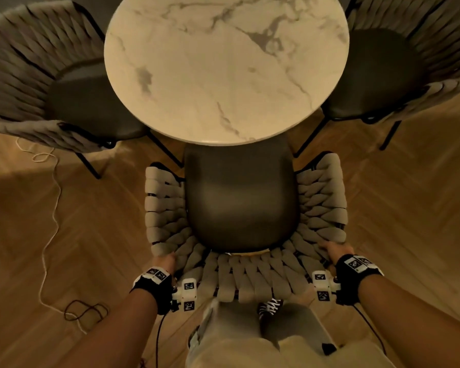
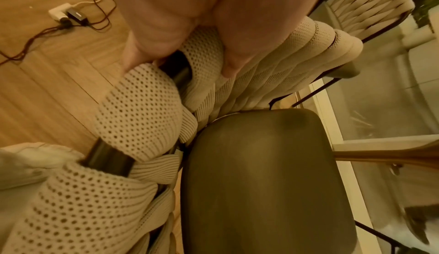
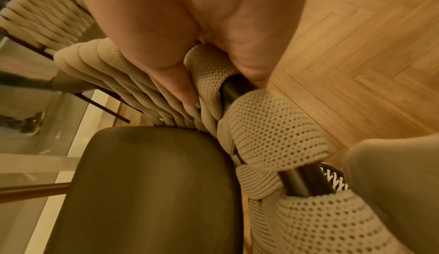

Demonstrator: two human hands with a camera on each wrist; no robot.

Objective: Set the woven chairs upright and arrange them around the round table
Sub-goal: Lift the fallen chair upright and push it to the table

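Observation:
A round marble-topped table (image 1: 226,70) stands ahead of me. Directly below me a woven chair (image 1: 242,277) stands upright, its dark seat (image 1: 241,197) tucked partly under the table's near edge. My left hand (image 1: 166,261) grips the chair's woven back rim at its left corner, fingers (image 2: 228,51) curled over the beige straps and dark frame tube. My right hand (image 1: 335,251) grips the same rim at the right corner, thumb (image 3: 182,87) inside and fingers outside. Two more woven chairs stand upright, one at the table's left (image 1: 37,75) and one at its right (image 1: 409,62).
A white cord (image 1: 51,208) and a dark cable loop (image 1: 85,310) lie on the herringbone wood floor at the left, with a power adapter (image 2: 69,13) nearby. My legs (image 1: 250,341) stand right behind the chair. Glass panels (image 2: 380,107) show beyond the table.

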